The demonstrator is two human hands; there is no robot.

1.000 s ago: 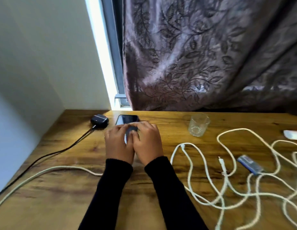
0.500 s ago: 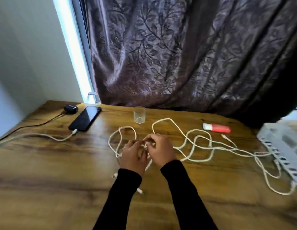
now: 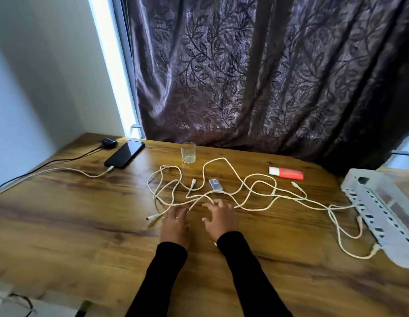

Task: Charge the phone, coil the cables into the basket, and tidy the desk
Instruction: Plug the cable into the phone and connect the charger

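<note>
Head view: white cables (image 3: 244,193) sprawl tangled mid-desk (image 3: 84,225), my left hand (image 3: 175,227) and right hand (image 3: 219,219) spread at their near edge, gripping nothing. Phone (image 3: 125,153) lies plugged in, far left; basket (image 3: 381,209) at right.

I'm looking at a home room: a wooden desk (image 3: 84,225) against a window hung with a leaf-patterned curtain (image 3: 244,76), 1 glass (image 3: 188,152) on it.
</note>
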